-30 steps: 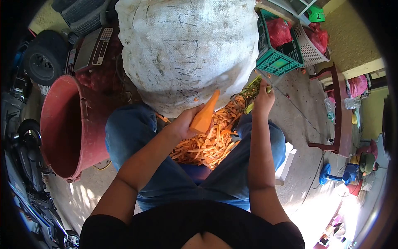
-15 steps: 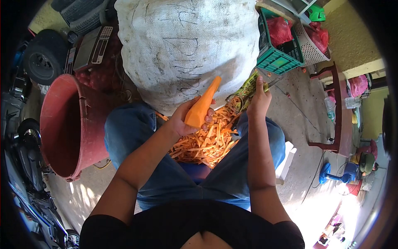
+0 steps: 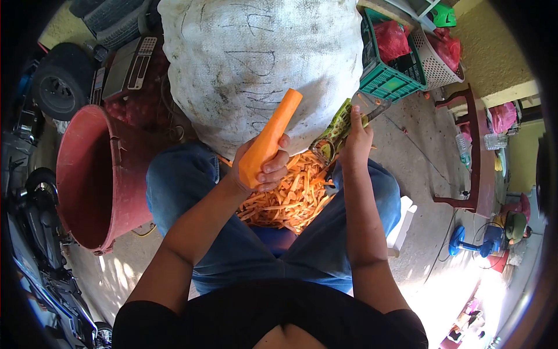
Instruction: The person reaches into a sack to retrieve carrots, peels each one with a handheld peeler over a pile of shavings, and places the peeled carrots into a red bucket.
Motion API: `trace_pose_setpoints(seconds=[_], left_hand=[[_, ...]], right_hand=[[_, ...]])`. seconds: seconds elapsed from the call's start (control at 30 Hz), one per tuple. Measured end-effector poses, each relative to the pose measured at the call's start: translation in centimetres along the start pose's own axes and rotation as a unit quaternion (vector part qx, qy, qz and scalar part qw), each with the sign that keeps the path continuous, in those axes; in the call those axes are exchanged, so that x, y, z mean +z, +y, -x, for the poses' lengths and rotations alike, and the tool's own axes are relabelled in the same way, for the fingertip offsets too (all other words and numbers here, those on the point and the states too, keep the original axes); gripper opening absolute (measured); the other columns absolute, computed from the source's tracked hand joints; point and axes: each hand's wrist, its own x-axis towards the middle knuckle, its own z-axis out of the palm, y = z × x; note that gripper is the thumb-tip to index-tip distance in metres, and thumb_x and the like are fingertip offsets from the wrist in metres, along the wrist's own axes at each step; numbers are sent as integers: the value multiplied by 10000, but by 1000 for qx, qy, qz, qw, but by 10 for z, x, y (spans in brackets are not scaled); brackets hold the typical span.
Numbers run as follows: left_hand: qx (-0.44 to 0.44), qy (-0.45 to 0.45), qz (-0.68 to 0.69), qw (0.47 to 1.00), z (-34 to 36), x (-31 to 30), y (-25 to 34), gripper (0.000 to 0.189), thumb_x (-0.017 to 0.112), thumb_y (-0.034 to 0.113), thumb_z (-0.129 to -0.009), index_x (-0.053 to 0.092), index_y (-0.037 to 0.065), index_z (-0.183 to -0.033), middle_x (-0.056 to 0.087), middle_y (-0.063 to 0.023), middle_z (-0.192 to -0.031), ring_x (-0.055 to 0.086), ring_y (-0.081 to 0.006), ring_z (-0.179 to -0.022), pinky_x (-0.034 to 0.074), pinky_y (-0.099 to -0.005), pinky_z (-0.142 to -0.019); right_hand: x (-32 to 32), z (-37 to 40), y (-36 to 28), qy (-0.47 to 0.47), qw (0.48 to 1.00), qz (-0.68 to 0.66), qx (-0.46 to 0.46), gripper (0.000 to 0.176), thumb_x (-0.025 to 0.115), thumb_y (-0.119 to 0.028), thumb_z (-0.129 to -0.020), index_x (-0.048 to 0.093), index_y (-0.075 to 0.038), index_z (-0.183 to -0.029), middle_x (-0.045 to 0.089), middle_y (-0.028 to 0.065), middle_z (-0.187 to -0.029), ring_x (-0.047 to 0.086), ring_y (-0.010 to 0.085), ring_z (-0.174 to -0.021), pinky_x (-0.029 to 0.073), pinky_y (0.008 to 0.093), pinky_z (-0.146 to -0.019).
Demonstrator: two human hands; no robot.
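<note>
On the near side of the sack [image 3: 317, 52], the left hand [image 3: 273, 170] is wrapped around the thick end of a carrot [image 3: 263, 146]. The carrot is bright orange, smooth and skinned-looking, narrowing to a blunt tip that slants up against the sack's front in view. By the sack's lower right edge, the right hand [image 3: 356, 142] grips a green, speckled peeler [image 3: 337, 125], its framed head over a loose heap of thin orange peelings [image 3: 288, 200]. The heap lies just before the sack, between knees in blue jeans [image 3: 372, 198].

The sack is bulging, white and woven, smudged with dirt and lettered in dark strokes. Left of it is a round, scuffed red tub [image 3: 133, 174]; right of it, a slatted green crate [image 3: 392, 86] beside a white perforated basket [image 3: 424, 61]. Around the sack spreads grey concrete floor [image 3: 415, 136]. Well off to its right is a blue fan [image 3: 458, 239]; to its left, a black tyre [image 3: 43, 90].
</note>
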Motion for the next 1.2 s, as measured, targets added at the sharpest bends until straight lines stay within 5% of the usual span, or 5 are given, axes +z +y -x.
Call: trace_pose_setpoints(seconds=[0.23,0.47,0.53,0.77,1.2], left_hand=[[-1,17,-9,1000,-2,8,0,338,300,333,-867,370,28,-992,431,-80,-627,479,-156,-519,450,-282,-394],[-13,370,-135,919,4,-28,-1,370,293,334,-878,428,22,-1024,550,-130,-816,548,-222,-700,454,-359,-563],[-60,526,-191,827,0,-28,-5,343,315,315,-875,449,29,-1006,544,-102,-863,551,-196,-736,470,-324,-574],[-31,437,-78,896,13,-50,-7,302,304,282,-886,468,57,-1001,570,-63,-864,571,-169,-727,479,-297,-642],[-92,445,-292,842,1,-12,-7,302,311,242,-886,453,16,-1027,560,-84,-861,576,-163,-731,484,-277,-647]], right_hand=[[10,7,3,-18,999,-28,16,269,512,-233,-826,515,23,-908,522,47,-812,479,98,-725,408,246,-633],[12,5,-3,114,990,-50,-65,239,498,-224,-836,512,10,-793,515,30,-673,467,102,-538,381,239,-467],[15,13,2,48,988,132,-61,267,498,-252,-836,520,8,-780,519,32,-633,462,93,-518,368,230,-453],[42,56,25,-70,961,255,-80,283,491,-239,-840,545,28,-767,528,31,-590,466,99,-522,381,247,-491],[-6,-13,43,104,871,415,-243,253,497,-192,-819,550,21,-693,528,129,-526,484,201,-423,375,326,-421]])
